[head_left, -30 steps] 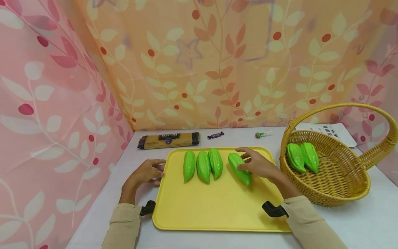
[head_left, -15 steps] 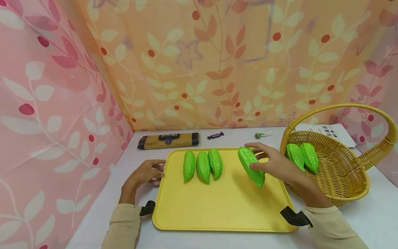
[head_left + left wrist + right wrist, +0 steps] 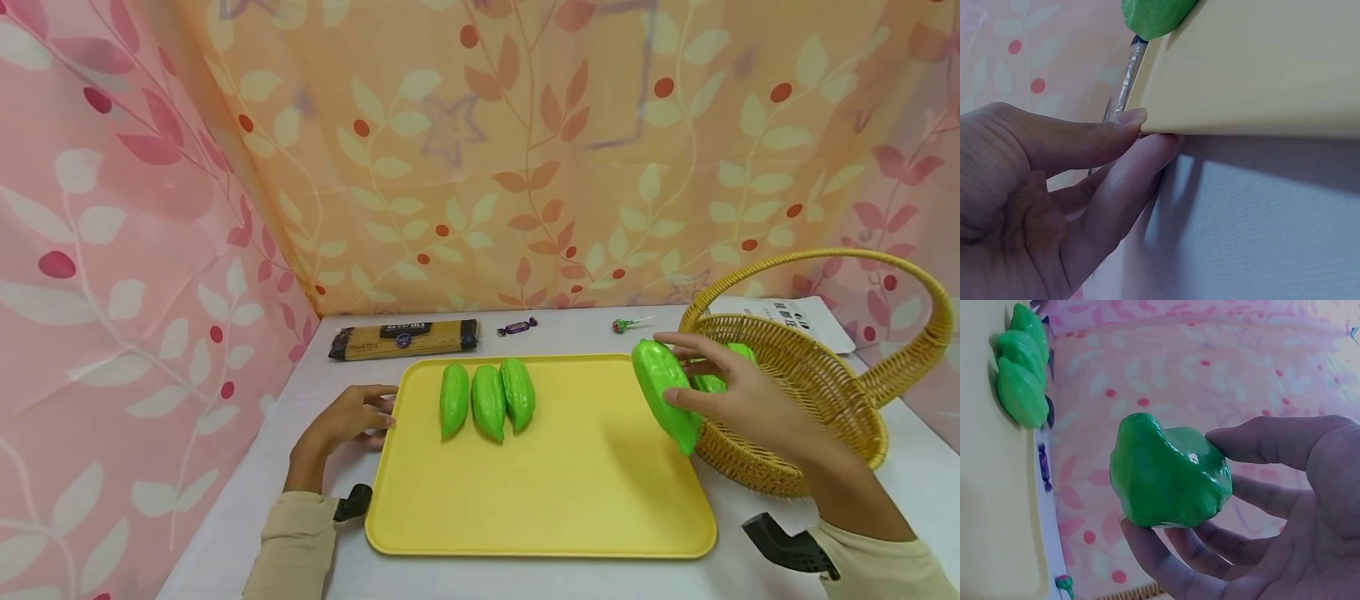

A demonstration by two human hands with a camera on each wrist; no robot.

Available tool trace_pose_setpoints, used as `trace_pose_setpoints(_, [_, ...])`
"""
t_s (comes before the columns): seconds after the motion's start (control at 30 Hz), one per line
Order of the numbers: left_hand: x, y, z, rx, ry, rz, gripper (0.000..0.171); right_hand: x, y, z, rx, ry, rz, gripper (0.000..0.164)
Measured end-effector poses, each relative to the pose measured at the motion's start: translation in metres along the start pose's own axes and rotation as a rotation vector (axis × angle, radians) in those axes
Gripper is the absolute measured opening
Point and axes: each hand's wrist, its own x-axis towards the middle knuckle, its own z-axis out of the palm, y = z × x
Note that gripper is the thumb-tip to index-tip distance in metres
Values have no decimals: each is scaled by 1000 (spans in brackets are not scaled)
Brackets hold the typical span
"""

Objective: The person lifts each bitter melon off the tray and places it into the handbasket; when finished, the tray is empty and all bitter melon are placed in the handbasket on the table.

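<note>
My right hand (image 3: 750, 412) holds a green, wrinkled bitter melon (image 3: 660, 383) between thumb and fingers, raised over the right edge of the yellow tray (image 3: 540, 500). In the right wrist view its blunt end (image 3: 1166, 481) faces the camera. At the tray's left edge, my left hand (image 3: 348, 421) pinches the rim; the left wrist view has the thumb (image 3: 1085, 140) above and a finger beneath. Three more bitter melons (image 3: 488, 404) lie side by side on the tray's far left part. Behind the right hand, bitter melons (image 3: 741, 351) in the wicker basket (image 3: 810, 375) are partly hidden.
The basket's tall handle (image 3: 817, 254) arches up at the right. Along the back lie a spaghetti pack (image 3: 405, 339), a purple wrapped candy (image 3: 517, 327) and a lollipop (image 3: 622, 325). A white printed packet (image 3: 817, 321) lies behind the basket. Patterned cloth (image 3: 450, 167) encloses the table.
My right hand has lifted the bitter melon off the tray and carried it right, to beside the basket. The left hand has stayed at the tray's edge.
</note>
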Motion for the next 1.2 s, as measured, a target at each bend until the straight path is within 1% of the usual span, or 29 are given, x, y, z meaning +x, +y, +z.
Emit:
trace_pose_setpoints(0.23, [0, -2, 0, -13, -1, 3, 65, -14, 15, -22, -81, 36, 61, 70])
trace_pose_setpoints(0.4, [0, -2, 0, -14, 7, -17, 64, -21, 31, -36, -91, 48, 97, 73])
trace_pose_setpoints(0.53, [-1, 0, 0, -8, 7, -18, 64, -24, 43, -47, -99, 44, 116, 76])
trace_pose_setpoints(0.7, [-1, 0, 0, -5, 10, -14, 64, -24, 56, -61, -90, 29, 148, 82])
trace_pose_setpoints(0.83, [0, -1, 1, -7, 9, -11, 64, -21, 67, -74, -97, 26, 197, 86])
trace_pose_setpoints(1.0, [-1, -2, 1, -20, 4, 0, 63, -16, 83, -91, -111, 7, 260, 87])
trace_pose_setpoints(1.2, [0, -2, 1, -16, 0, 2, 63, -7, 98, -103, -100, -9, 313, 87])
